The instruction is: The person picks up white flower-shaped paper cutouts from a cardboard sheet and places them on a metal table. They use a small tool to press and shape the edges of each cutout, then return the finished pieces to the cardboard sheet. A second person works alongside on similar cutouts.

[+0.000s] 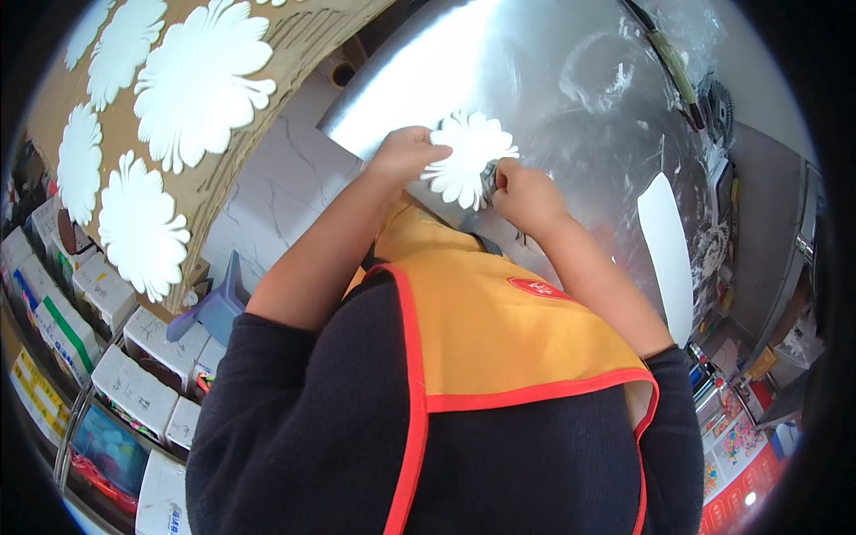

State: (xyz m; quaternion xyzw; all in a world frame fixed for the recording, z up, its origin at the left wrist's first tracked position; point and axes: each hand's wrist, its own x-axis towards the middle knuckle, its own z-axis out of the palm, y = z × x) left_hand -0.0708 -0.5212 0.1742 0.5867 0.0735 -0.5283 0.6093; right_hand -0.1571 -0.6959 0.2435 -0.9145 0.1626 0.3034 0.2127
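A white flower-shaped piece (468, 157) with lobed and finely slit edges is in front of me, at the near edge of a shiny metal tabletop (528, 93). My left hand (404, 155) grips its left side, thumb on top and fingers underneath. At its lower right, my right hand (528, 194) is pinched around a small grey thing (489, 179), mostly hidden by the fingers. What that grey thing is, I cannot tell. Farther right on the metal lies a long white blade-shaped sheet (665, 254).
On the left, a corrugated cardboard sheet (267, 87) bears several similar white flower pieces (204, 83). White boxes (137, 388) with handwriting fill a rack below it, beside a blue-purple plastic item (224, 301). A dark rod with a tan wrapped section (672, 63) lies along the table's far right.
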